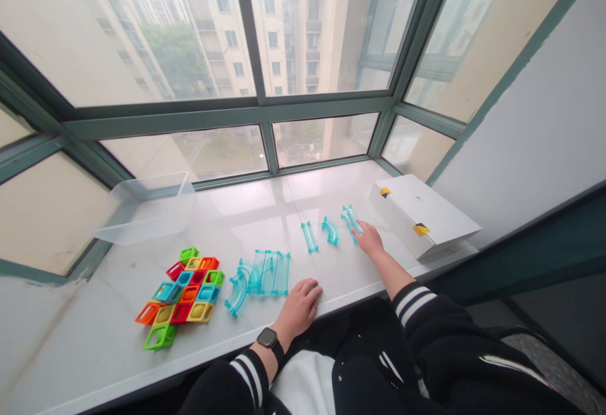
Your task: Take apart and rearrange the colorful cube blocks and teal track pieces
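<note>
My right hand [370, 239] reaches over the white ledge, with thumb and fingertips closed on a wavy translucent blue track piece [349, 218]. Left of it lie a curved blue track piece [330, 230] and a straight blue track piece [309, 237], apart from each other. Near the ledge's front edge, my left hand [299, 304] rests with its fingers lying loosely on the surface, holding nothing. Beside it is a group of blue track pieces [279, 274], several straight ones side by side, with a curved one [238, 292] at their left.
Several coloured square-framed blocks [190, 295] lie flat at the left. Behind them stands a clear plastic bin [142, 228]. A white box [426, 210] with yellow-black tabs is at the right, by the wall. Window frames [326, 107] border the back of the white ledge [108, 339].
</note>
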`<state>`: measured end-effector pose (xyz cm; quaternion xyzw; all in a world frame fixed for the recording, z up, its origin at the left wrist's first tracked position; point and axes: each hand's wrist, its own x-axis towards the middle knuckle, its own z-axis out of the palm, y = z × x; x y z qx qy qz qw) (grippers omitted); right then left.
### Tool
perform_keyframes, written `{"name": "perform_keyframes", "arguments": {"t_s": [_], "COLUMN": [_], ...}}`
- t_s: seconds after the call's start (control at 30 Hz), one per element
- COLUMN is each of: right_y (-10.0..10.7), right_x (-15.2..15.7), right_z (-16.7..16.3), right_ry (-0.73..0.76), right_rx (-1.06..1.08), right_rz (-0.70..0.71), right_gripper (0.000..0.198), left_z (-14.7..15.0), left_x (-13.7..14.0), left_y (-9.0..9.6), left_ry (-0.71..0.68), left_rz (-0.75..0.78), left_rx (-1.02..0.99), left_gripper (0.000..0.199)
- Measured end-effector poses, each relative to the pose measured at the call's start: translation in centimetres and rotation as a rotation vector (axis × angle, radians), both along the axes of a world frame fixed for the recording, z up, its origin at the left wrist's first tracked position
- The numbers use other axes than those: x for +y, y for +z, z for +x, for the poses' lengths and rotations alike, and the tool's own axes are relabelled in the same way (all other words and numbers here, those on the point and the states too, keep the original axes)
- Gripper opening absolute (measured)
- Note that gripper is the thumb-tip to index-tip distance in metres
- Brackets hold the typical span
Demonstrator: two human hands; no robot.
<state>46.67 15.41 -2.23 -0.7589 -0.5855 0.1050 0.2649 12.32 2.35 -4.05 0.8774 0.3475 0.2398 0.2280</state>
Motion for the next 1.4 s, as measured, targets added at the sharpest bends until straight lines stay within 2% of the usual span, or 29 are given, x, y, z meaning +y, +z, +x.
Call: {"name": "perform_keyframes", "arguments": {"t_s": [0.2,0.53,0.93,1.2,1.3,1.4], "right_y": [-1.6,-3.1,-4.1,-3.9,-3.9,-4.6], "right_x": [1.3,1.7,-0.3,-1.0,-1.3,-2.4], "right_z": [0.0,0.3,0.2,-0.1,-0.1,-0.3], "right_ry": [0.014,0.018,0.002,0.002,-0.011,-0.046], "right_rx": [-0.044,-0.044,-0.022,0.008,0.012,0.032], "right_rz": [-0.078,-0.097,-0.038,-0.035,-0.027,0.039], "right_gripper": [0.045,0.046,0.04,0.032,0.038,0.054], "left_z": [0.0,0.0,0.1,0.1,0.1,0.0], "left_x": [0.0,0.0,0.0,0.0,0.0,0.0], "left_y": [0.1,0.3,0.2,0.4,0.3,0.2], "left_ry": [0.003,0.009,0.012,0.014,0.01,0.011], "left_rz": [-0.014,-0.023,-0.018,-0.011,-0.009,-0.012], "left_rx": [0.008,0.014,0.005,0.003,-0.005,-0.003], "left_gripper": [0.04,0.04,0.042,0.04,0.041,0.041]}}
